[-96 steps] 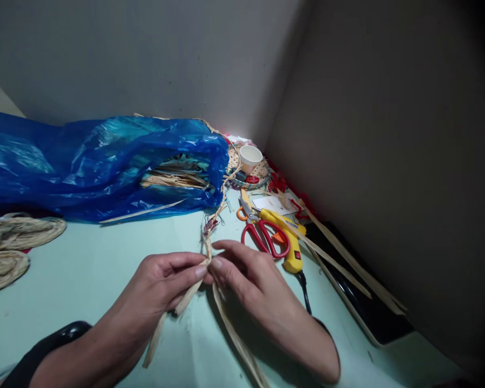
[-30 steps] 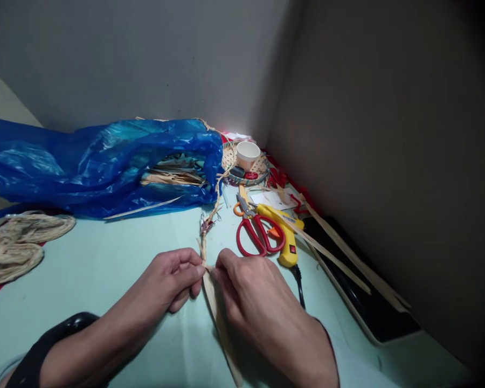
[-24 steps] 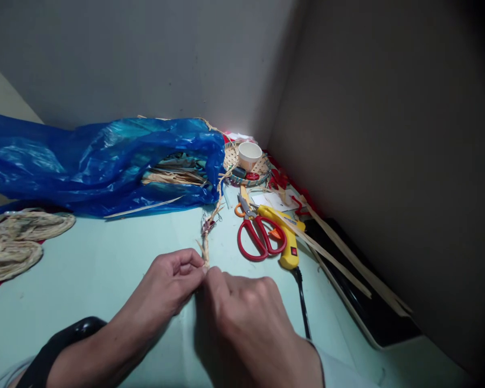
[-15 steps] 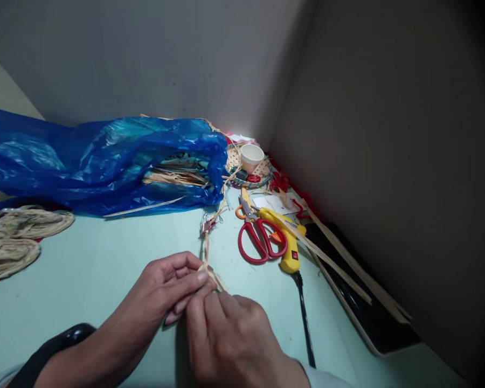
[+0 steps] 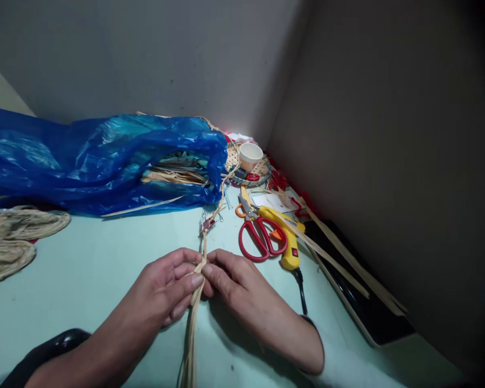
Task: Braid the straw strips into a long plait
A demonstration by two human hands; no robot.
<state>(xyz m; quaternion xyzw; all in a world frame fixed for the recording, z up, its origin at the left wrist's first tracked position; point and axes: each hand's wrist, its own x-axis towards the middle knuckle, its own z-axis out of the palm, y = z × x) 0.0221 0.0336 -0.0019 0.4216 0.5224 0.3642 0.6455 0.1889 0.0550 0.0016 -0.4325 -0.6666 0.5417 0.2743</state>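
Pale dried-fibre strands (image 5: 191, 339), like raffia, run from a clip (image 5: 206, 224) on the table down toward the near edge. My left hand (image 5: 167, 288) pinches them between thumb and fingers, a short way below the clip. Close against it, my right hand (image 5: 236, 285) also pinches the strands, thumb and forefinger pressed together. Between the clip and my fingers the strands look narrow and bunched; below my hands they hang loose. Beyond the clip a thin twisted fibre cord (image 5: 221, 202) leads toward the basket. My fingertips partly hide the crossing of the strands.
A blue plastic bag (image 5: 105, 161) of fibre lies at the back. Red-handled scissors (image 5: 262, 237) and a yellow glue gun (image 5: 291, 248) lie to the right, near a black tray-like object (image 5: 347, 291). A paper cup (image 5: 251, 156) stands in a woven basket. Coiled fibre (image 5: 12, 253) sits left.
My right hand has moved up and turned, from knuckles-up below the left hand to pinching beside it. The loose strands below are now in sight.
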